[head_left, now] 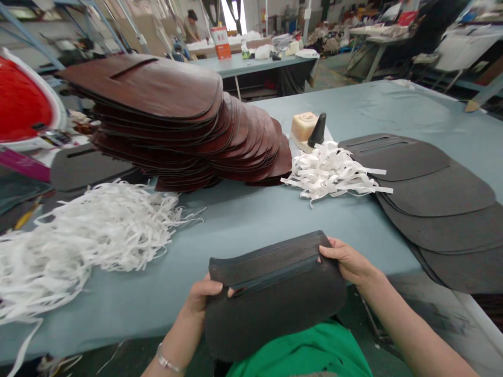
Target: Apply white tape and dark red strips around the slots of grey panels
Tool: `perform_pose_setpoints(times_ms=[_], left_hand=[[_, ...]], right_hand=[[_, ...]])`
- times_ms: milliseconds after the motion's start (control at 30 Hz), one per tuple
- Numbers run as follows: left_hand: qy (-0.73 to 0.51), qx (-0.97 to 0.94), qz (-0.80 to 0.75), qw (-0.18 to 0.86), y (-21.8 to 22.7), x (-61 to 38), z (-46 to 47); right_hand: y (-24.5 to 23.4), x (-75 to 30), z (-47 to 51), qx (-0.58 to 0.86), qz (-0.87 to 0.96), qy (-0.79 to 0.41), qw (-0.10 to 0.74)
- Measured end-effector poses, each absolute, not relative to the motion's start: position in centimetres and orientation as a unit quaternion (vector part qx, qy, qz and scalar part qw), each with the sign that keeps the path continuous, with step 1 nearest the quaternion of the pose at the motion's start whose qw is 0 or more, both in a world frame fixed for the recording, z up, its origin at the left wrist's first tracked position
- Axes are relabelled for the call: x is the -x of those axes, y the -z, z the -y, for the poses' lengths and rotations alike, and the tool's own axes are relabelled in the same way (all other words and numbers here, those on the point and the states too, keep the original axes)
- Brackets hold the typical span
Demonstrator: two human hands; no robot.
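Observation:
A dark leather panel (pixel 275 319) with rounded lower corners and a long slot near its top is held up at the table's front edge. My left hand (pixel 200 296) grips its left side, thumb on the near face by the slot's end. At the right end, my right hand (pixel 348 259) pinches the panel the same way. Most of the fingers are hidden behind the leather. Beyond it lies a small heap of white strips (pixel 332 170). To the right, similar dark panels (pixel 440 193) lie overlapped in a fanned stack, their matte grey-black side up.
A tall, leaning stack of glossy brown panels (pixel 168 94) stands at the back left. A big tangle of white strips (pixel 98 230) covers the left of the blue-grey table (pixel 243 220). Behind the small heap sit a cream block (pixel 303 126) and a black cone (pixel 317 131).

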State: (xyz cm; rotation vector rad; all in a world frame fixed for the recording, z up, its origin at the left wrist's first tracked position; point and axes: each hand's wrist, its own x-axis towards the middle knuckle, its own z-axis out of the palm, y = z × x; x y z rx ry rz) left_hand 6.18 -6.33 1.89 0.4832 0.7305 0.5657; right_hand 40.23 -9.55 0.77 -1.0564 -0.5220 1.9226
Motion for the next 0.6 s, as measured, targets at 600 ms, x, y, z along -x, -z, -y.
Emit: perform_pose_setpoints(times_ms=[600], left_hand=[[-0.298,-0.311,-0.55,0.716,-2.5,-7.4,6.6]], right_hand=[[-1.6,-39.2,10.0,0.427,0.251,-0.741,0.455]])
